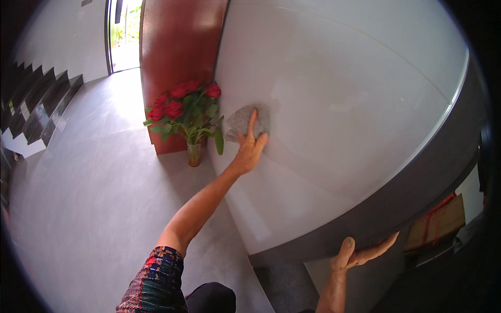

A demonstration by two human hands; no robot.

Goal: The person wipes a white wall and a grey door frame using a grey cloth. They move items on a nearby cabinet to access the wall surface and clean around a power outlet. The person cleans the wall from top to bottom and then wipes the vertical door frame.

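My left hand point(251, 148) presses a grey cloth point(241, 121) flat against the pale, glossy tiled wall point(334, 120). Its index finger is stretched out over the cloth, and the thumb stands apart from it. Faint streaks or damp-looking patches show on the wall around the cloth. Lower right, my right hand point(357, 254) rests against the wall's dark edge band point(334, 232), thumb up and fingers stretched along its underside. That hand holds no loose thing that I can see; its fingertips are partly hidden by the edge.
Red roses point(182, 101) stand in a small glass vase point(193, 155) on the grey floor point(94, 208), close left of the cloth. Behind them is a reddish-brown panel point(180, 52). A bright doorway point(125, 36) and dark stairs point(39, 104) lie farther left. A cardboard box point(436, 223) sits at right.
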